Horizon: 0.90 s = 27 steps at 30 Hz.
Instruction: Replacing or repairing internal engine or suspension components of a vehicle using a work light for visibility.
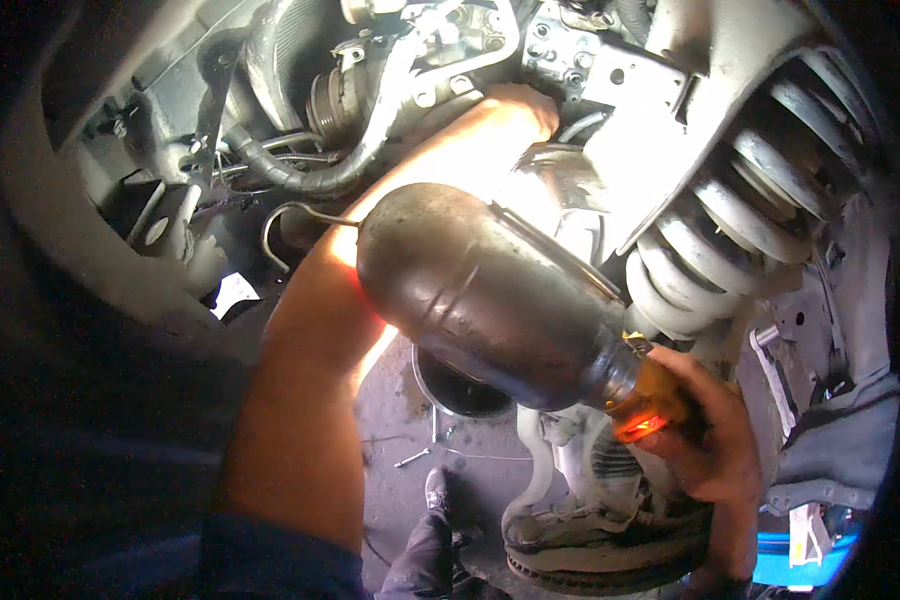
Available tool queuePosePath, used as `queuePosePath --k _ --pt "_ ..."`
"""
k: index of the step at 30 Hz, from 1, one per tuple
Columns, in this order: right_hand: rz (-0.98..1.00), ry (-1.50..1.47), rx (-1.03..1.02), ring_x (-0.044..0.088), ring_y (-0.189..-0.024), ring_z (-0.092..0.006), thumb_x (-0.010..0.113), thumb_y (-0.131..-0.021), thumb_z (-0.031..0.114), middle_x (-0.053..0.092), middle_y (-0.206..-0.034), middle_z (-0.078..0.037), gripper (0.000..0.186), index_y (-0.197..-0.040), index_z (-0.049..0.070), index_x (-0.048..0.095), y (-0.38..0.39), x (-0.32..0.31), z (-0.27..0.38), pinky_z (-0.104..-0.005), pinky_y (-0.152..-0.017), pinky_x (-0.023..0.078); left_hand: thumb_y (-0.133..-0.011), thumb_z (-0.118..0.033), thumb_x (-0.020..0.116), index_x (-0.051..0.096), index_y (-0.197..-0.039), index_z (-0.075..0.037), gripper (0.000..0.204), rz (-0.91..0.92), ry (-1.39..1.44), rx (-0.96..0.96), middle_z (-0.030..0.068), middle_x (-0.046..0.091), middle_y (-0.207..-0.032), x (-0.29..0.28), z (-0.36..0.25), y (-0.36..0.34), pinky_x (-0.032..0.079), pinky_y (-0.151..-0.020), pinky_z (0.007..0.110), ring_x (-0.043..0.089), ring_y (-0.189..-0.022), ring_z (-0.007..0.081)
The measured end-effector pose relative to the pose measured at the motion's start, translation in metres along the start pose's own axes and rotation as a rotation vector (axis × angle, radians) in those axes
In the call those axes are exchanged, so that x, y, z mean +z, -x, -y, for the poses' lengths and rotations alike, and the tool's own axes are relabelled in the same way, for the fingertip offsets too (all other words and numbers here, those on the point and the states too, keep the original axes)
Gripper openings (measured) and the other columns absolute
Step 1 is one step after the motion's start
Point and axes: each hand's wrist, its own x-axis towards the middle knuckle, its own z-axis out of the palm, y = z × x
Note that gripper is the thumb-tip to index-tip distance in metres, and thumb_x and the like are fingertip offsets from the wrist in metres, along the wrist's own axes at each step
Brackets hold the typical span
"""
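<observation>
My right hand (712,435) is closed around the orange handle of a work lamp (470,290) with a worn, dark metal hood and a wire hook at its far end. The lamp slants across the middle, its hood in front of my left forearm. Bright light falls on that forearm and the metal parts beyond. My left hand (522,108) reaches far up among the engine parts, next to a bracket (580,60) with several bolts. Its fingers are out of sight behind the glare and the metal, so their grip does not show.
A thick coil spring (705,225) stands at the right. Below it is a brake disc (600,570). A dark bent hose (320,180) crosses at upper left. On the floor lie a small metal tool (411,458) and a dark round pan (460,390). Something blue (800,565) is at lower right.
</observation>
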Motion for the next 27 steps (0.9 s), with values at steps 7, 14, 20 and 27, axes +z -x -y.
queuePosePath --k 7,14,20,27 --pt "0.008 0.003 0.024 0.066 -0.111 -0.0274 0.08 -0.077 0.019 0.067 -0.118 -0.016 0.063 -0.134 0.007 0.054 0.0 -0.002 -0.006 -0.0371 -0.093 0.05 -0.093 -0.018 0.052 0.068 -0.122 -0.016 0.033 -0.049 -0.037 -0.035 0.0072 0.064 -0.129 -0.002 -0.009 0.007 0.05 -0.098 0.041 0.061 -0.12 0.0277" --pt "-0.013 -0.034 0.027 0.065 -0.113 -0.0278 0.079 -0.079 0.02 0.066 -0.12 -0.016 0.062 -0.134 0.007 0.053 0.002 -0.002 -0.003 -0.0377 -0.095 0.05 -0.094 -0.018 0.052 0.069 -0.12 -0.014 0.032 -0.057 -0.064 -0.064 0.0081 0.065 -0.128 -0.006 -0.009 0.003 0.05 -0.097 0.04 0.061 -0.119 0.0278" --pt "0.041 -0.018 0.02 0.065 -0.112 -0.0292 0.078 -0.08 0.023 0.066 -0.121 -0.015 0.061 -0.134 0.008 0.053 -0.004 -0.003 -0.007 -0.0387 -0.094 0.05 -0.094 -0.018 0.053 0.069 -0.119 -0.012 0.031 -0.064 -0.072 -0.083 0.0088 0.065 -0.127 -0.005 -0.013 0.005 0.051 -0.096 0.039 0.062 -0.118 0.028" --pt "0.067 0.114 -0.051 0.066 -0.109 -0.0319 0.077 -0.082 0.029 0.066 -0.12 -0.015 0.062 -0.136 0.012 0.052 -0.004 -0.004 -0.008 -0.0403 -0.091 0.052 -0.094 -0.018 0.054 0.069 -0.118 -0.01 0.03 -0.1 -0.091 -0.107 0.0095 0.065 -0.126 -0.007 -0.012 0.02 0.051 -0.096 0.038 0.062 -0.117 0.0281"
